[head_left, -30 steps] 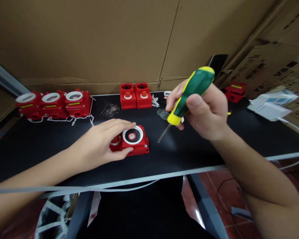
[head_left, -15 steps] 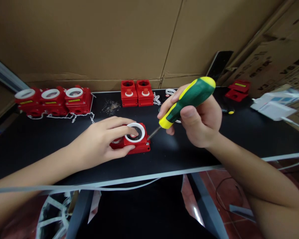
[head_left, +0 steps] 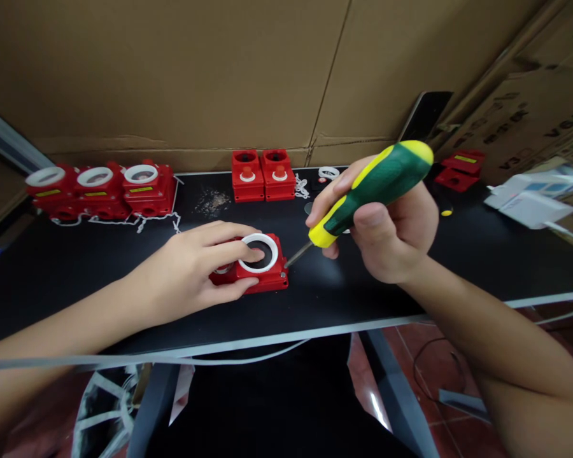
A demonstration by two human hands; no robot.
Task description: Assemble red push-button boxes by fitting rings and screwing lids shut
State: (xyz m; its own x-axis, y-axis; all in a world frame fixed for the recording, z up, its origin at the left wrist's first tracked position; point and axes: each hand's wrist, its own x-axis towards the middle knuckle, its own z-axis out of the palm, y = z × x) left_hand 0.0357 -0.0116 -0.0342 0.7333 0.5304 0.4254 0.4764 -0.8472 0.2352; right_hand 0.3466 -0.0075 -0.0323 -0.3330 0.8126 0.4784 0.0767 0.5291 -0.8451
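Observation:
A red box-shaped housing (head_left: 270, 280) lies on the black table, a white ring (head_left: 272, 262) round the opening in its top. My left hand (head_left: 198, 264) grips its left part; the index finger reaches over the ring into the opening, with the thumb along the near side. My right hand (head_left: 382, 219) is wrapped round the green and yellow handle of a screwdriver (head_left: 382, 187). The handle tilts up to the right, and the shaft's tip meets the housing's right end, just behind a screw at the near corner.
Several more red housings stand at the back: a row with white rings (head_left: 148, 197) at left, a pair with red knobs (head_left: 262, 181) in the middle. A phone (head_left: 424, 114) leans on the cardboard wall. White device (head_left: 530, 203) and cable lie right; a cable (head_left: 219, 362) crosses the front edge.
My right hand and the screwdriver handle have shifted slightly right and the handle leans lower. My left index finger has moved a little within the ring. The housing stays nearly in place.

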